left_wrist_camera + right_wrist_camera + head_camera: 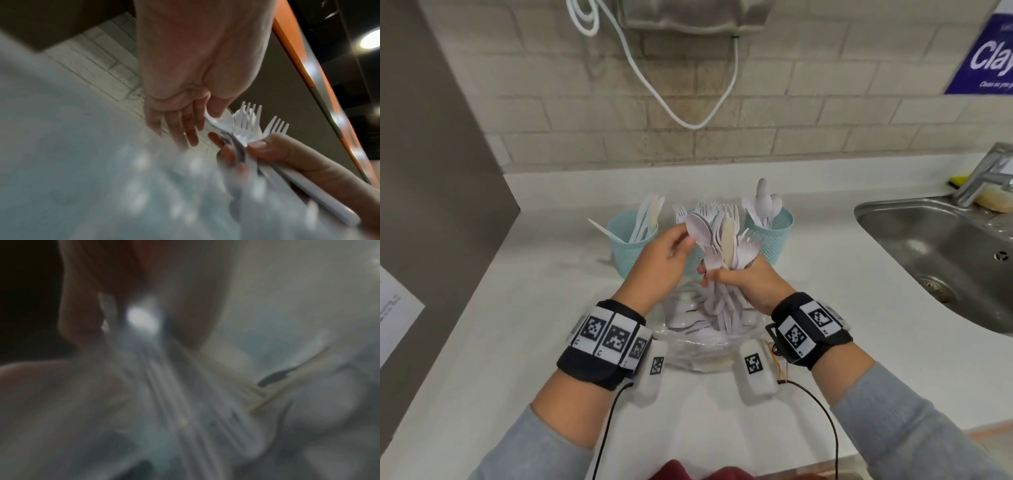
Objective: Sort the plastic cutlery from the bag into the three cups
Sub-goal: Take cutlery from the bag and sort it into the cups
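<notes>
My right hand grips a mixed bundle of white plastic cutlery by the handles, above the clear plastic bag. My left hand pinches the bowl of a spoon at the bundle's top left. Thumb and fingers on that spoon show in the left wrist view, beside the forks. Three teal mesh cups stand behind: the left cup holds knives, the middle cup forks, the right cup spoons. The right wrist view is a blur.
A steel sink with a tap lies to the right. A grey panel walls off the left. A sheet of paper lies at the left edge. A white cable hangs on the brick wall.
</notes>
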Action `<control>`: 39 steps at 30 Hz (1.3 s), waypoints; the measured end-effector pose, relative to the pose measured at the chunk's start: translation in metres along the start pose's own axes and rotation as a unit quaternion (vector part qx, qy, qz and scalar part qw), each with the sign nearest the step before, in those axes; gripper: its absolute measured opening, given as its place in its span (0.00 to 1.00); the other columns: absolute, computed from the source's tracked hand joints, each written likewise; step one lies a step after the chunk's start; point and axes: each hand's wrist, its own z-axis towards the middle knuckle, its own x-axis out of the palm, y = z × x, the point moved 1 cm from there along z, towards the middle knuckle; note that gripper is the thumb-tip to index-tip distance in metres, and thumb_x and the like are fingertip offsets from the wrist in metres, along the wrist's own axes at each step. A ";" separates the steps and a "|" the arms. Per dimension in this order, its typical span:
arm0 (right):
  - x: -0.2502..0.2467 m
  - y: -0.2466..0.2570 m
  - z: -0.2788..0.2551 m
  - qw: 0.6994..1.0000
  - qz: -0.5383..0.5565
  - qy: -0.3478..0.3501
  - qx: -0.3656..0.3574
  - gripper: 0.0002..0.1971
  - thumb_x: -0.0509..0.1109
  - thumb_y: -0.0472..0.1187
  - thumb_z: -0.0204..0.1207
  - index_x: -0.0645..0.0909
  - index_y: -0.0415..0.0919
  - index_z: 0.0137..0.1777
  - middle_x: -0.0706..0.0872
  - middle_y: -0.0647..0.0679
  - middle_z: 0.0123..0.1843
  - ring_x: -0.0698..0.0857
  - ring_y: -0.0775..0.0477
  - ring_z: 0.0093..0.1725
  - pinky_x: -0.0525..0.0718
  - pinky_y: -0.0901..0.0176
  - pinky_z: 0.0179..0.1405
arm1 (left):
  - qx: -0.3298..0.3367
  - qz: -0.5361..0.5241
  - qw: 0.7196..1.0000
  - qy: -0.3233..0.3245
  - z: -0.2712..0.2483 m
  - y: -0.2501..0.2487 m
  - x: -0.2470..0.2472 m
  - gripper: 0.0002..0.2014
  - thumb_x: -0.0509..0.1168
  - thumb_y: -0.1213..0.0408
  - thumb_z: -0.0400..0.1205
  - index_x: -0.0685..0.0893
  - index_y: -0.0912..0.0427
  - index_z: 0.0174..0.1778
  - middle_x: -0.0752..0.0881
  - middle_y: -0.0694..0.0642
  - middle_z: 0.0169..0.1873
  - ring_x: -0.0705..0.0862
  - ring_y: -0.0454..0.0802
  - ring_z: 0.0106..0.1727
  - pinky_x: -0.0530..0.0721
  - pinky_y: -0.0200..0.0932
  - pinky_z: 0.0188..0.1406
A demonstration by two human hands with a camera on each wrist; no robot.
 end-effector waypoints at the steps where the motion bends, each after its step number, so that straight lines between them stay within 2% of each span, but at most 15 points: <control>1: -0.001 0.003 0.002 1.000 0.011 0.008 0.000 0.11 0.70 0.20 0.71 0.83 0.33 0.49 0.90 0.45 0.40 0.88 0.48 0.37 0.86 0.60 0.44 | -0.004 -0.033 0.999 -0.009 0.004 -0.004 -0.002 0.07 0.59 0.61 0.85 0.82 0.54 0.54 0.86 0.49 0.48 0.83 0.44 0.52 0.77 0.37 0.55; 4: 0.000 0.008 0.008 0.999 0.033 0.032 -0.001 0.10 0.71 0.24 0.69 0.83 0.34 0.47 0.89 0.45 0.38 0.87 0.46 0.35 0.87 0.55 0.46 | -0.015 -0.104 0.994 -0.034 0.011 -0.012 -0.002 0.02 0.65 0.63 0.82 0.83 0.54 0.46 0.86 0.48 0.41 0.84 0.44 0.45 0.80 0.39 0.52; 7: 0.000 0.009 0.011 0.997 0.046 0.056 0.010 0.10 0.73 0.25 0.68 0.83 0.33 0.48 0.90 0.45 0.36 0.87 0.45 0.36 0.87 0.53 0.48 | -0.033 -0.150 0.985 -0.079 0.015 -0.014 -0.005 0.02 0.66 0.63 0.81 0.83 0.55 0.43 0.86 0.51 0.39 0.83 0.42 0.41 0.81 0.40 0.48; 10: -0.004 0.005 0.009 0.996 0.041 0.065 0.034 0.10 0.73 0.24 0.69 0.83 0.34 0.49 0.90 0.45 0.37 0.88 0.47 0.36 0.86 0.56 0.43 | -0.041 -0.206 0.967 -0.147 0.020 -0.017 -0.014 0.03 0.64 0.65 0.82 0.82 0.59 0.48 0.87 0.59 0.44 0.85 0.50 0.46 0.84 0.48 0.51; 12: -0.006 0.002 0.010 0.996 0.049 0.061 0.051 0.10 0.74 0.28 0.66 0.84 0.35 0.47 0.89 0.41 0.39 0.88 0.45 0.34 0.86 0.55 0.40 | -0.033 -0.255 0.949 -0.180 0.023 -0.024 -0.023 0.03 0.61 0.68 0.84 0.78 0.62 0.51 0.89 0.61 0.46 0.88 0.53 0.47 0.85 0.44 0.47; 16: -0.013 -0.001 0.011 0.992 0.097 0.023 0.077 0.10 0.74 0.30 0.65 0.83 0.35 0.46 0.88 0.39 0.39 0.87 0.45 0.34 0.87 0.53 0.40 | 0.005 -0.329 0.917 -0.227 0.027 -0.045 -0.044 0.06 0.55 0.71 0.85 0.70 0.65 0.57 0.91 0.58 0.35 0.90 0.55 0.41 0.86 0.43 0.41; 20: -0.023 0.001 0.008 0.991 0.112 0.018 0.072 0.09 0.70 0.25 0.73 0.82 0.34 0.51 0.89 0.41 0.39 0.88 0.45 0.36 0.88 0.54 0.40 | 0.032 -0.330 0.902 -0.275 0.031 -0.062 -0.053 0.06 0.52 0.70 0.85 0.70 0.60 0.56 0.82 0.54 0.31 0.84 0.51 0.32 0.86 0.45 0.41; 22: -0.026 0.000 0.008 0.990 0.124 0.008 0.070 0.12 0.67 0.24 0.75 0.79 0.33 0.57 0.89 0.42 0.39 0.89 0.44 0.37 0.88 0.55 0.40 | 0.044 -0.332 0.903 -0.268 0.032 -0.067 -0.049 0.07 0.51 0.70 0.84 0.69 0.54 0.52 0.76 0.52 0.29 0.80 0.49 0.28 0.84 0.48 0.40; 24: -0.029 0.001 0.007 0.988 0.139 -0.002 0.069 0.13 0.65 0.24 0.77 0.78 0.33 0.60 0.89 0.42 0.40 0.88 0.44 0.38 0.87 0.55 0.41 | 0.040 -0.332 0.906 -0.261 0.035 -0.068 -0.043 0.08 0.51 0.70 0.84 0.69 0.51 0.50 0.72 0.52 0.30 0.75 0.47 0.26 0.79 0.42 0.33; 27: -0.034 0.003 0.004 0.983 0.164 -0.033 0.075 0.09 0.65 0.26 0.77 0.81 0.33 0.55 0.89 0.43 0.38 0.88 0.43 0.39 0.89 0.49 0.47 | 0.030 -0.340 0.907 -0.248 0.042 -0.064 -0.034 0.11 0.51 0.72 0.84 0.71 0.50 0.53 0.72 0.51 0.30 0.71 0.45 0.26 0.72 0.38 0.31; 31: -0.045 0.007 -0.004 0.976 0.188 -0.078 0.075 0.05 0.65 0.27 0.77 0.83 0.32 0.44 0.88 0.42 0.33 0.88 0.42 0.36 0.87 0.43 0.53 | 0.030 -0.313 0.925 -0.211 0.062 -0.069 -0.018 0.14 0.51 0.75 0.83 0.74 0.51 0.53 0.77 0.52 0.31 0.78 0.45 0.30 0.79 0.40 0.37; 33: -0.051 0.009 -0.008 0.972 0.201 -0.099 0.068 0.02 0.69 0.29 0.75 0.82 0.30 0.45 0.87 0.41 0.33 0.87 0.42 0.35 0.88 0.45 0.50 | 0.041 -0.300 0.936 -0.180 0.080 -0.077 -0.006 0.14 0.51 0.74 0.84 0.73 0.51 0.54 0.79 0.52 0.33 0.81 0.46 0.31 0.82 0.42 0.40; 35: -0.058 0.009 -0.012 0.965 0.222 -0.128 0.056 0.08 0.70 0.31 0.71 0.80 0.28 0.49 0.85 0.41 0.34 0.86 0.44 0.33 0.89 0.51 0.40 | 0.046 -0.303 0.940 -0.151 0.100 -0.084 0.010 0.12 0.51 0.74 0.85 0.72 0.53 0.55 0.79 0.53 0.34 0.80 0.46 0.31 0.81 0.42 0.40; 39: -0.076 0.014 -0.017 0.950 0.266 -0.161 0.034 0.06 0.67 0.29 0.75 0.78 0.28 0.50 0.80 0.40 0.36 0.83 0.46 0.31 0.86 0.56 0.35 | 0.037 -0.285 0.952 -0.103 0.135 -0.090 0.054 0.09 0.52 0.75 0.85 0.71 0.57 0.54 0.78 0.52 0.34 0.79 0.46 0.33 0.82 0.40 0.43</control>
